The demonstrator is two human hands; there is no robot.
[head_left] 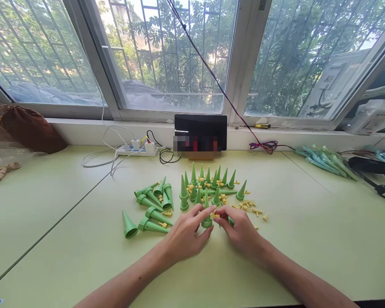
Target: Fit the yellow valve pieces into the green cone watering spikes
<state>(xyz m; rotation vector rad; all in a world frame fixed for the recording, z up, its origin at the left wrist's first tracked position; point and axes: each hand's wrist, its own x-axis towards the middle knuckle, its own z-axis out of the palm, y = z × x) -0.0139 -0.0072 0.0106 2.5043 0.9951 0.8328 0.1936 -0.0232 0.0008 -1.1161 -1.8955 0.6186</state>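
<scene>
My left hand (189, 231) is closed around the lower part of an upright green plastic spike (206, 219), which stands point up on the table. Pinched in the fingers of my right hand (242, 226) is a small yellow valve-like piece (215, 215), at the right side of that spike's base. Behind both hands stand several more upright green spikes (193, 175) with yellow pieces among them. Loose yellow pieces (248, 205) are scattered beyond my right hand. To the left, more green spikes (152, 225) lie on their sides, one cone (128, 226) standing apart, tilted.
A dark tablet (200, 128) leans on a stand at the back of the pale green table (83, 239). Left of it sits a power strip (136, 149) with cables. Wrapped bundles (327, 160) and a black strap (368, 167) lie right; a brown bag (34, 128) is far left.
</scene>
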